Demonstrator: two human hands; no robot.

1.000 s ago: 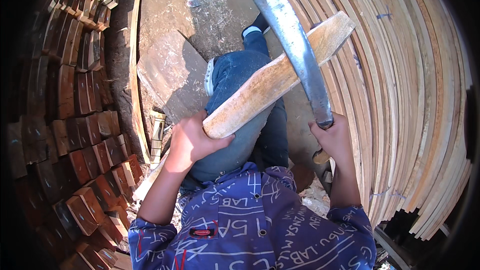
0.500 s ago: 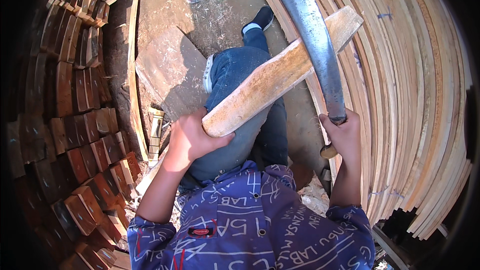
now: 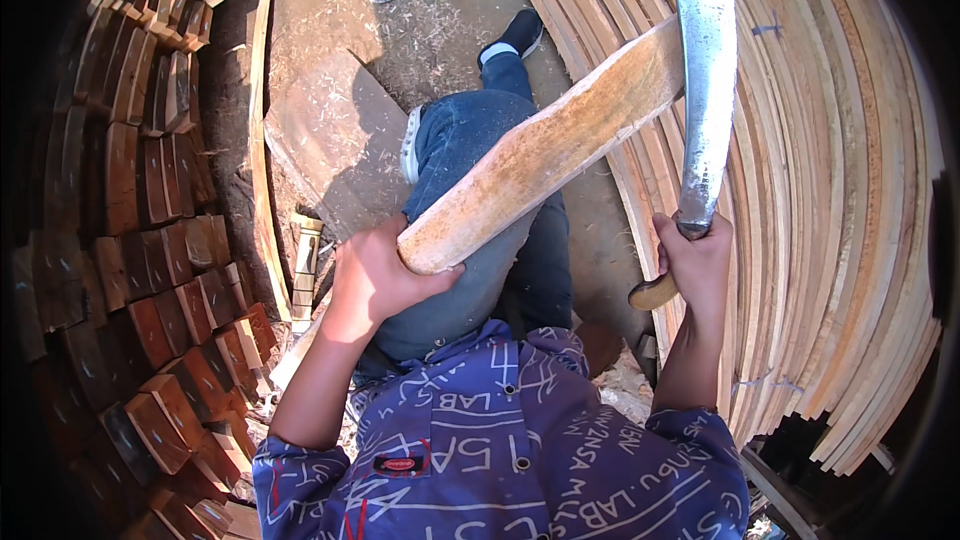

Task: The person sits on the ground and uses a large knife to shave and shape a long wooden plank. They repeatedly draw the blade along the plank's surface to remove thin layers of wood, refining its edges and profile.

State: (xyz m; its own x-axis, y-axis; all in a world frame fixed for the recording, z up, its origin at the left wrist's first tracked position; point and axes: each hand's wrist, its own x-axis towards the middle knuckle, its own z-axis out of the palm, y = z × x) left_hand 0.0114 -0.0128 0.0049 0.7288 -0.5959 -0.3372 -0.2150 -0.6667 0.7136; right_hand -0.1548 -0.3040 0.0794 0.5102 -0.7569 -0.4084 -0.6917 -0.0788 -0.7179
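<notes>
Item: pale brown wooden piece (image 3: 545, 145), flat and elongated, held aslant above the person's blue jeans (image 3: 465, 145); whether its underside touches them cannot be told.

Edges: long sides nearly parallel, the upper one slightly wavy, the lower one straighter. Near end rounded; far end partly covered by the blade.

Room: a band of earth (image 3: 590, 250) lies between the jeans and the long curving-looking boards (image 3: 815, 210) stacked at right. The piece's far half extends over those boards. At left, a flat board (image 3: 335, 130) lies on the ground beside a thin wooden strip (image 3: 264, 130); a stack of wooden blocks (image 3: 165, 325) bounds that side, well apart from the piece.

Direction: long axis oblique, from the near end at lower left to the far end at upper right, pointing away from the body.

Left hand (image 3: 372, 268): gripping the near end, thumb along the lower side; remaining fingers mostly hidden.

Second item: large knife, its curved steel blade (image 3: 708, 80) rising almost straight away from the body, bowed to the right, tip beyond the upper edge of view. It overlaps the piece's far end; contact cannot be told.

Right hand (image 3: 698, 252): fingers closed round the knife's handle, whose hooked brown butt (image 3: 655, 292) projects to lower left.
</notes>
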